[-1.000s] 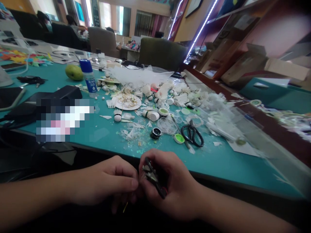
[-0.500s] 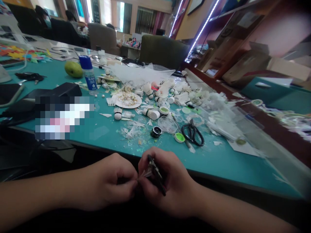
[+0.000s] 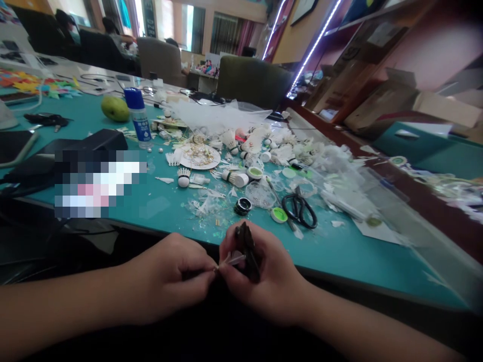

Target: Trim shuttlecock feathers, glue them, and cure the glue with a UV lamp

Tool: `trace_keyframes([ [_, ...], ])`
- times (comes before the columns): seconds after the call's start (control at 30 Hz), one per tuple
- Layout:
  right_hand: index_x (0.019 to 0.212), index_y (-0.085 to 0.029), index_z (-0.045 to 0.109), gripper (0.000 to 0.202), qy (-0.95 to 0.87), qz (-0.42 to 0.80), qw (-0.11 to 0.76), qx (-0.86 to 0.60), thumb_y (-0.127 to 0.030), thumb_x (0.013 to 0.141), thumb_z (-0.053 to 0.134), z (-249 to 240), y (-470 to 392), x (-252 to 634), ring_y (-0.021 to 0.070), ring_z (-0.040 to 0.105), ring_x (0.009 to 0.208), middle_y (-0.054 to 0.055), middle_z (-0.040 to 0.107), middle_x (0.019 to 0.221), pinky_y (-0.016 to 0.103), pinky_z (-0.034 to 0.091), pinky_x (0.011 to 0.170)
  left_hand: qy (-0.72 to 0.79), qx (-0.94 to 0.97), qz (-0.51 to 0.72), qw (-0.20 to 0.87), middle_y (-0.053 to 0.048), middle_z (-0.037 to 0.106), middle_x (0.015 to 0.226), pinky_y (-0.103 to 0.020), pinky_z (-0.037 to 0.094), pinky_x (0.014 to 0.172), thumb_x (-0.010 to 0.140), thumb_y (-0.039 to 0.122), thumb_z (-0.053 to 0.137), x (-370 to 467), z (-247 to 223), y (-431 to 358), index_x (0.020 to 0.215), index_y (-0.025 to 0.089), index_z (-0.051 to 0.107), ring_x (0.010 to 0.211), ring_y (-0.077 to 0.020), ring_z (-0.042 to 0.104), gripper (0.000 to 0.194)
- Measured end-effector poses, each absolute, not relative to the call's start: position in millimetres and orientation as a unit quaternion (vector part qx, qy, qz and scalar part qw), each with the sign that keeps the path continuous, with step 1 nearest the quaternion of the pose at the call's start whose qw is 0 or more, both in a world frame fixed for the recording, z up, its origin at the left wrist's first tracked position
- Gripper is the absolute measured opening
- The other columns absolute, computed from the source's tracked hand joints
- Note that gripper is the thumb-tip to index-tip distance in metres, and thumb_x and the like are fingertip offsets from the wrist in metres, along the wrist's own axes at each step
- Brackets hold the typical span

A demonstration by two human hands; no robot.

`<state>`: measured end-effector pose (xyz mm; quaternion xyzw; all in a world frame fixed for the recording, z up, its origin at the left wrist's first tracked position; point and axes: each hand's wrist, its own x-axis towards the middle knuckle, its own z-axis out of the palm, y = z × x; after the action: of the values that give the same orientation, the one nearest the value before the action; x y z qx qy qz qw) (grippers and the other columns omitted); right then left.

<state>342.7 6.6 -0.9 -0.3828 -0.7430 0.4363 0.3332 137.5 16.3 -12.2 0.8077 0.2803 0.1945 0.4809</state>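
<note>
My left hand is closed in a pinch, thumb against forefinger. A tiny light, goldish bit shows at its fingertips, too small to name. My right hand is wrapped round a dark hand tool that looks like small pliers. Its thumb and forefinger also pinch a thin, whitish, see-through sliver, like a piece of feather. The fingertips of both hands meet just off the table's front edge. On the table beyond lie a small black jar, a green-filled lid and black-handled scissors.
Shuttlecocks, feather scraps and plastic wrap crowd the green table. A white paper plate bears gold wire bits. A blue-capped bottle and a mango stand further left. Cardboard boxes are at right; people sit far back.
Both hands have risen slightly, with fingertips still together. The dark tool in my right hand has turned more upright and the whitish sliver shows more plainly.
</note>
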Motion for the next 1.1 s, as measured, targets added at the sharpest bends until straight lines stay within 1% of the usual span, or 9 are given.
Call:
trace_keyframes([
  [0.13, 0.085, -0.019, 0.05, 0.013, -0.745, 0.452, 0.324, -0.369, -0.017, 0.08, 0.062, 0.2, 8.3, 344.8, 0.0132, 0.055, 0.064, 0.002, 0.06, 0.078, 0.025, 0.046, 0.057, 0.314, 0.774, 0.22, 0.505, 0.002, 0.051, 0.061, -0.022, 0.034, 0.054, 0.096, 0.032, 0.05, 138.3, -11.8, 15.0, 0.068, 0.016, 0.062, 0.057, -0.011, 0.046, 0.034],
  [0.23, 0.093, -0.019, 0.053, 0.015, -0.755, 0.427, 0.34, -0.364, -0.019, 0.082, 0.064, 8.9, 9.8, 351.1, 0.0131, 0.055, 0.068, 0.001, 0.058, 0.08, 0.025, 0.047, 0.061, 0.33, 0.75, 0.237, 0.522, 0.003, 0.053, 0.062, -0.022, 0.035, 0.056, 0.093, 0.031, 0.053, 136.6, -7.6, 14.1, 0.071, 0.016, 0.064, 0.059, -0.011, 0.049, 0.029],
  [0.37, 0.102, -0.023, 0.053, 0.019, -0.768, 0.331, 0.391, -0.385, -0.02, 0.087, 0.064, 23.6, 12.7, 365.2, 0.0134, 0.055, 0.073, 0.0, 0.058, 0.085, 0.024, 0.048, 0.065, 0.347, 0.699, 0.221, 0.585, 0.005, 0.052, 0.059, -0.02, 0.034, 0.052, 0.093, 0.036, 0.056, 132.6, 7.2, 13.2, 0.079, 0.017, 0.068, 0.055, -0.0097, 0.045, 0.026],
  [0.43, 0.106, -0.025, 0.052, 0.021, -0.782, 0.266, 0.397, -0.401, -0.02, 0.088, 0.063, 27.4, 16.2, 371.8, 0.0143, 0.056, 0.075, 0.0, 0.059, 0.087, 0.025, 0.048, 0.067, 0.336, 0.694, 0.219, 0.598, 0.005, 0.055, 0.06, -0.02, 0.035, 0.052, 0.094, 0.037, 0.055, 130.6, 14.8, 14.0, 0.081, 0.017, 0.068, 0.055, -0.0095, 0.046, 0.027],
  [0.53, 0.108, -0.023, 0.052, 0.028, -0.815, 0.152, 0.38, -0.411, -0.018, 0.084, 0.065, 26.8, 24.9, 378.3, 0.0171, 0.057, 0.08, 0.003, 0.059, 0.09, 0.03, 0.048, 0.073, 0.327, 0.697, 0.248, 0.588, 0.003, 0.062, 0.064, -0.02, 0.037, 0.055, 0.095, 0.036, 0.055, 127.5, 22.1, 17.5, 0.081, 0.018, 0.069, 0.059, -0.0103, 0.052, 0.026],
  [0.67, 0.109, -0.022, 0.051, 0.036, -0.872, 0.057, 0.326, -0.361, -0.011, 0.076, 0.062, 20.7, 35.9, 380.2, 0.0211, 0.059, 0.085, 0.006, 0.061, 0.095, 0.034, 0.05, 0.076, 0.33, 0.692, 0.279, 0.578, 0.003, 0.06, 0.064, -0.021, 0.038, 0.056, 0.094, 0.036, 0.055, 123.0, 26.5, 24.0, 0.081, 0.018, 0.068, 0.06, -0.011, 0.052, 0.026],
  [0.8, 0.111, -0.021, 0.051, 0.038, -0.903, 0.038, 0.293, -0.31, -0.01, 0.075, 0.057, 14.3, 40.4, 378.0, 0.0233, 0.061, 0.089, 0.008, 0.064, 0.098, 0.036, 0.051, 0.078, 0.304, 0.729, 0.268, 0.552, 0.003, 0.056, 0.065, -0.021, 0.038, 0.057, 0.094, 0.033, 0.053, 122.3, 29.0, 33.3, 0.076, 0.017, 0.064, 0.06, -0.0116, 0.052, 0.026],
  [1.0, 0.113, -0.021, 0.051, 0.042, -0.898, 0.051, 0.29, -0.327, -0.016, 0.074, 0.067, 5.2, 44.0, 379.8, 0.0226, 0.061, 0.088, 0.008, 0.064, 0.098, 0.035, 0.05, 0.077, 0.24, 0.791, 0.223, 0.516, 0.003, 0.056, 0.069, -0.021, 0.037, 0.061, 0.095, 0.029, 0.052, 128.2, 28.4, 50.3, 0.078, 0.017, 0.066, 0.065, -0.0116, 0.051, 0.025],
  [1.1, 0.112, -0.021, 0.051, 0.043, -0.9, 0.057, 0.293, -0.318, -0.018, 0.073, 0.069, 1.9, 45.8, 381.5, 0.0207, 0.061, 0.084, 0.006, 0.063, 0.096, 0.032, 0.049, 0.074, 0.227, 0.794, 0.215, 0.521, 0.002, 0.058, 0.071, -0.021, 0.038, 0.063, 0.093, 0.026, 0.054, 130.3, 26.4, 54.3, 0.078, 0.016, 0.067, 0.067, -0.0116, 0.052, 0.022],
])
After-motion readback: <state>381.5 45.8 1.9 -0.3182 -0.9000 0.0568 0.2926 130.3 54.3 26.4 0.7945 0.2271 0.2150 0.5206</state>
